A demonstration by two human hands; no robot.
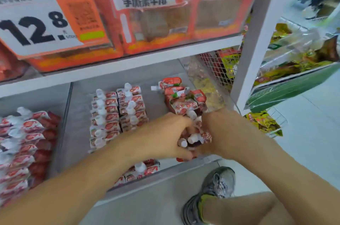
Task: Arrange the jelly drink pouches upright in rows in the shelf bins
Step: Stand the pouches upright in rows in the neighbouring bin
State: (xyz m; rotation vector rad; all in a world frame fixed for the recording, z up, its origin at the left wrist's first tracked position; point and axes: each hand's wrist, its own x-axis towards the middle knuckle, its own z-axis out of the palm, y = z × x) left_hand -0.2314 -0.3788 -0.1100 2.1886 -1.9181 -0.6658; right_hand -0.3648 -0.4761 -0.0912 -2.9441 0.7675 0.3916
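Middle bin (77,132): 2 upright rows (117,114) done. Right side: loose pile (182,98) unsorted. Left hand (165,134) and right hand (217,132) together, clutching pouch bunch (193,139) near bin front. Roughly half left.

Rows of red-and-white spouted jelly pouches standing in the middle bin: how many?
2, side by side: a left row and a right row; the left forearm may hide more.

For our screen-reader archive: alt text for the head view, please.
Both hands, left and right, grip a bunch of red-and-white white-capped jelly drink pouches inside a grey shelf bin; two neat upright pouch rows stand left of them.
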